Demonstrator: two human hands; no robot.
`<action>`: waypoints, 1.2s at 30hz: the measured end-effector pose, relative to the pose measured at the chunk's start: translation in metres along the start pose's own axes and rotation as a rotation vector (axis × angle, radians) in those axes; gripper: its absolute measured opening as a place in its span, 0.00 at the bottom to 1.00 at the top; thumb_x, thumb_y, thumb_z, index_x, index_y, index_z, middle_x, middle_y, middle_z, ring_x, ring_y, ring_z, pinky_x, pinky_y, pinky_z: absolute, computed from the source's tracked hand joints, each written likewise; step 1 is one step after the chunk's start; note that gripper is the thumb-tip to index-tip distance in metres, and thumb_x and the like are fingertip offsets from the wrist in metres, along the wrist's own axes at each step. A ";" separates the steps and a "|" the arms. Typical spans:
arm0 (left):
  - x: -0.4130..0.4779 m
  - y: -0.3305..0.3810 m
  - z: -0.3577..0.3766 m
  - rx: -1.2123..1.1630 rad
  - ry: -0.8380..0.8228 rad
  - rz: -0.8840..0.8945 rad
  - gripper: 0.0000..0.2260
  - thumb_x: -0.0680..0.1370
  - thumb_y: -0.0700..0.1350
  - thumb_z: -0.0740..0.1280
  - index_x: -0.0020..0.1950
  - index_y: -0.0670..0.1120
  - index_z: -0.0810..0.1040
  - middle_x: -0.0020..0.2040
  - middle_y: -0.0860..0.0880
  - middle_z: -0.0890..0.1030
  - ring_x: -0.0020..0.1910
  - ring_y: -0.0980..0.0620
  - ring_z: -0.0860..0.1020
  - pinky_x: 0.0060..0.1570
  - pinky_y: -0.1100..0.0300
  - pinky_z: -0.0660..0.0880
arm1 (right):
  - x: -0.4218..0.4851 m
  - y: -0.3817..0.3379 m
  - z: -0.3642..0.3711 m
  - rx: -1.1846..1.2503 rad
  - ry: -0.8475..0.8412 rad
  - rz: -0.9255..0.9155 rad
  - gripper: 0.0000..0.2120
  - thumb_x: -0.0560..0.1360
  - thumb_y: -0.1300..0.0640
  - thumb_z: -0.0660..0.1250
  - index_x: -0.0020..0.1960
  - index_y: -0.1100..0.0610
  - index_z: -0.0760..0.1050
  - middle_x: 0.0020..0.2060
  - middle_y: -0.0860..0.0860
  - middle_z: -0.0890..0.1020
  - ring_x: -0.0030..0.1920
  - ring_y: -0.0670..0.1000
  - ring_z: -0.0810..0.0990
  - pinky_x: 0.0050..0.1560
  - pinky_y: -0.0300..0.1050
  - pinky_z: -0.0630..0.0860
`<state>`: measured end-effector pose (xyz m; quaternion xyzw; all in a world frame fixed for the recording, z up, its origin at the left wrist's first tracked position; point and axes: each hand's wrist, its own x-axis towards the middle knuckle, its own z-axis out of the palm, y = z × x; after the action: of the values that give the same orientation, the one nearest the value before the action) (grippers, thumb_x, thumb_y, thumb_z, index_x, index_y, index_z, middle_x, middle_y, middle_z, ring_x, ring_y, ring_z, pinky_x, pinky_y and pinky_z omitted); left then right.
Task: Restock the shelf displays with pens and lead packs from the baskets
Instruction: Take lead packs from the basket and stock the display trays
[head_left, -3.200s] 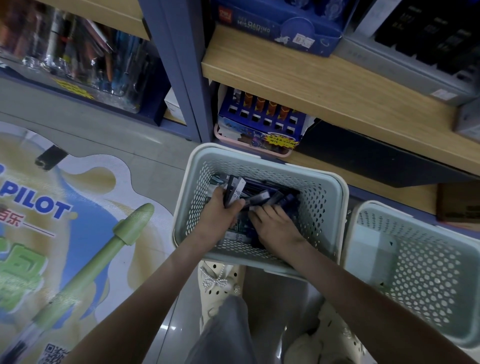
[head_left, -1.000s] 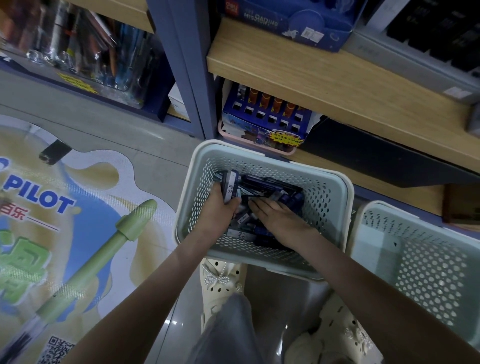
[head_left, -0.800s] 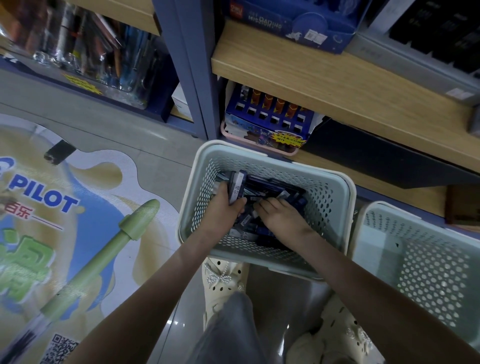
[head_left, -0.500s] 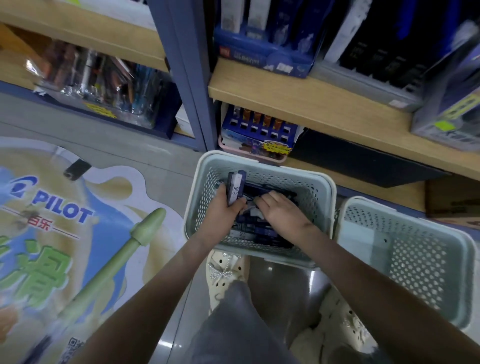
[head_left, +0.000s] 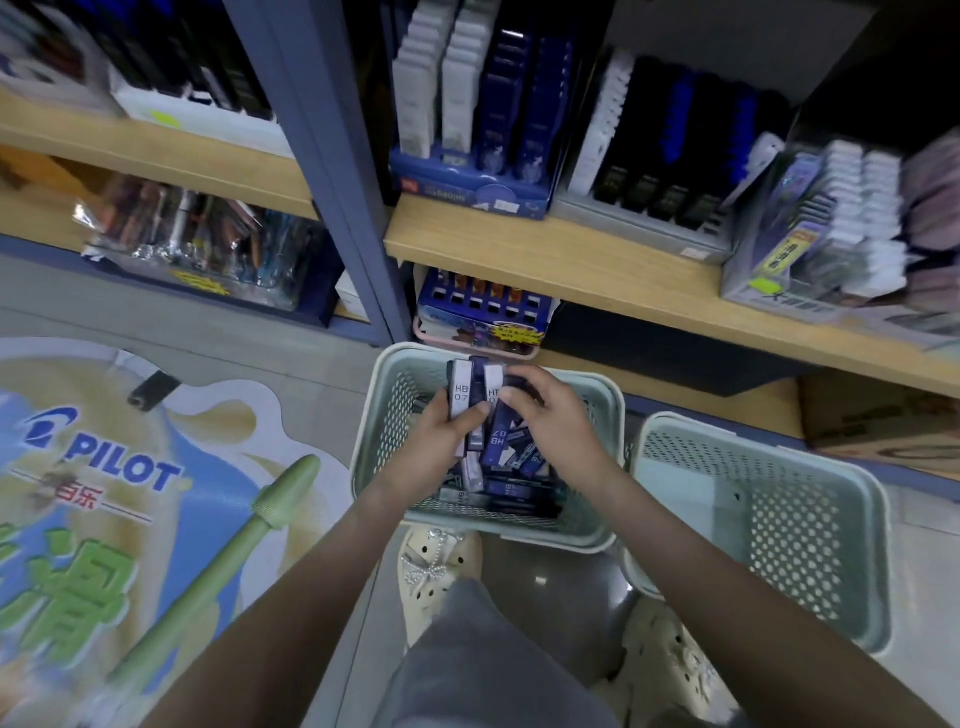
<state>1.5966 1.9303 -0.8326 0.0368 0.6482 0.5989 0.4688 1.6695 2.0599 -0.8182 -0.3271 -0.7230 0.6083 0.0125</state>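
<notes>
A pale green perforated basket (head_left: 602, 415) on the floor holds several dark blue lead packs (head_left: 511, 486). My left hand (head_left: 434, 441) grips a small stack of upright packs marked HB 0.7 (head_left: 462, 395) above the basket. My right hand (head_left: 550, 415) pinches the top of the neighbouring pack (head_left: 493, 387) in that stack. On the shelf above stands a blue display box (head_left: 478, 192) with rows of white and dark blue packs.
A second pale green basket (head_left: 810, 519) sits to the right on the floor. A wooden shelf edge (head_left: 597, 270) juts out above the baskets, with a blue post (head_left: 332, 171) at its left. More display boxes (head_left: 810, 234) stand along the shelf. My shoes (head_left: 431, 571) are just below the basket.
Both hands have risen out of the basket with a stack of lead packs. My view has tilted up, so the upper shelf displays now show.
</notes>
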 end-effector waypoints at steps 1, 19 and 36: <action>0.001 0.000 0.001 -0.014 -0.019 -0.002 0.15 0.81 0.42 0.63 0.68 0.48 0.72 0.60 0.50 0.81 0.57 0.53 0.80 0.55 0.59 0.76 | 0.003 0.002 0.000 0.020 0.013 0.006 0.11 0.79 0.61 0.63 0.60 0.59 0.75 0.49 0.49 0.79 0.41 0.35 0.78 0.38 0.26 0.72; -0.082 0.124 0.035 0.118 0.064 0.366 0.10 0.77 0.41 0.69 0.58 0.49 0.78 0.52 0.52 0.83 0.50 0.56 0.82 0.54 0.59 0.77 | -0.067 -0.118 -0.045 -0.179 -0.015 -0.365 0.20 0.81 0.54 0.59 0.73 0.52 0.66 0.66 0.49 0.73 0.67 0.45 0.69 0.68 0.40 0.63; -0.192 0.247 0.140 0.244 -0.054 0.718 0.12 0.77 0.42 0.70 0.60 0.45 0.77 0.51 0.49 0.83 0.48 0.53 0.80 0.43 0.63 0.74 | -0.206 -0.217 -0.132 0.223 0.245 -0.493 0.14 0.76 0.70 0.64 0.57 0.56 0.71 0.47 0.57 0.79 0.39 0.50 0.80 0.40 0.44 0.79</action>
<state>1.6682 1.9858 -0.5022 0.3330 0.6480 0.6423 0.2381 1.7865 2.0647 -0.5128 -0.2093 -0.7026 0.6184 0.2830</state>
